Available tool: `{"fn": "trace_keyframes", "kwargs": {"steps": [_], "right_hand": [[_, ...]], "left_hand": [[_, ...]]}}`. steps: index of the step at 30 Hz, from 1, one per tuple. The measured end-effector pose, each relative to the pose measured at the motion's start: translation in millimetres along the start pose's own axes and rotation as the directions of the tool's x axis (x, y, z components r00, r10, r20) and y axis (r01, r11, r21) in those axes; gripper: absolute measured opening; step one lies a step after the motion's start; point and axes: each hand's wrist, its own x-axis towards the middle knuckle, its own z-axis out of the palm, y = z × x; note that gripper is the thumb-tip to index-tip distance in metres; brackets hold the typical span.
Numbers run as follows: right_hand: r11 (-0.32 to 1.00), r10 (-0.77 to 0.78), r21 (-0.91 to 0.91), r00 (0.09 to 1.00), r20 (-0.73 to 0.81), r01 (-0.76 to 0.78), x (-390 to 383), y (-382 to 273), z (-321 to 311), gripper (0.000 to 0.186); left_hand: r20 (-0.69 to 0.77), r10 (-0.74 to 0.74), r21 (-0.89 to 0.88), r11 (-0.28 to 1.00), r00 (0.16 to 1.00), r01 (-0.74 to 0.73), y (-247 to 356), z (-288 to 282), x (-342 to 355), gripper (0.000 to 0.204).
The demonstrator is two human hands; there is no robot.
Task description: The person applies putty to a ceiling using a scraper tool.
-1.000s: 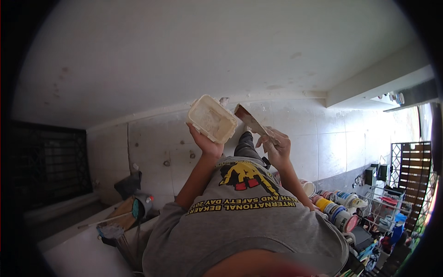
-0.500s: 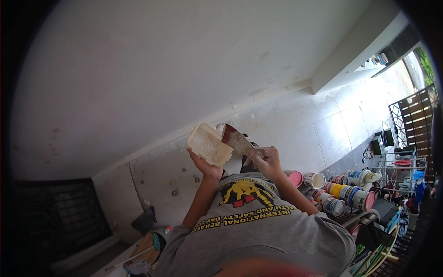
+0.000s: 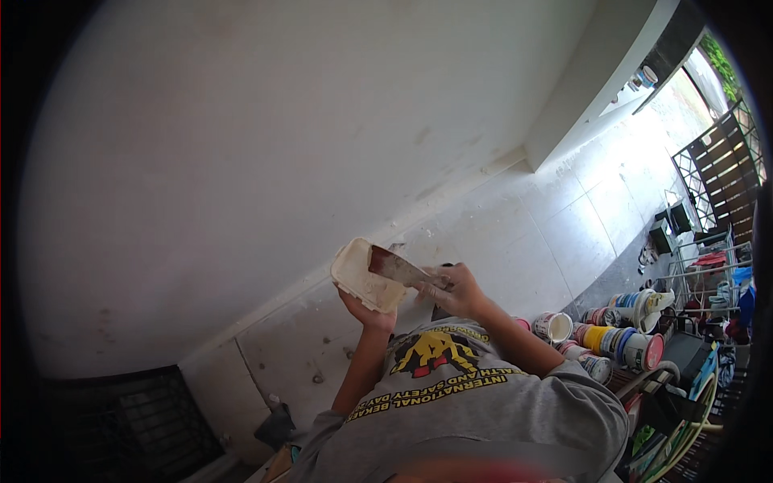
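Note:
My left hand (image 3: 366,308) grips a shallow cream plastic tub (image 3: 351,278) from below and its near side. Whitish residue coats the tub's inside. A putty knife (image 3: 394,268) with a wide, stained blade is in my right hand (image 3: 460,291), whose fingers wrap its handle. The blade lies over the tub's opening, its reddish-brown end above the interior; whether it touches the bottom I cannot tell. Both hands are in front of my grey shirt, near the pale wall (image 3: 241,161).
Several paint buckets (image 3: 596,338) stand on the tiled floor (image 3: 499,249) at the right. Beyond them are a metal rack (image 3: 704,270) and a slatted gate (image 3: 725,165). A dark grille (image 3: 137,419) is at the lower left. A wall ledge or pillar (image 3: 592,84) juts out at upper right.
The putty knife has moved left and its blade now lies over the tub's inside rather than at its right edge. The view has tilted and shifted slightly.

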Motion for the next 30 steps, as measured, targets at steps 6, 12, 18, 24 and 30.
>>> {"fn": "trace_keyframes", "kwargs": {"steps": [6,12,18,24,30], "right_hand": [[0.960,0.085,0.281,0.973,-0.213,-0.023,34.0,14.8,-50.8,0.035],[0.954,0.019,0.297,0.981,-0.195,0.041,67.4,28.0,-106.8,0.032],[0.919,-0.085,0.368,0.983,-0.164,0.141,104.1,5.2,-149.0,0.029],[0.848,-0.136,0.506,0.988,-0.075,0.155,132.3,-3.7,-161.8,0.022],[0.865,-0.209,0.482,0.973,0.098,0.137,141.6,14.2,-158.5,0.017]], "left_hand": [[0.027,-0.039,0.043,0.998,0.999,0.038,-38.2,29.5,32.1,0.063],[0.018,0.000,0.034,0.999,1.000,0.000,-78.9,39.6,65.3,0.058],[0.035,0.142,-0.009,0.990,0.989,-0.142,-93.0,76.0,81.2,0.056],[0.016,0.233,-0.018,0.972,0.972,-0.233,-82.8,83.1,95.9,0.059],[0.013,0.328,-0.057,0.943,0.945,-0.327,-89.1,79.3,101.8,0.061]]}}
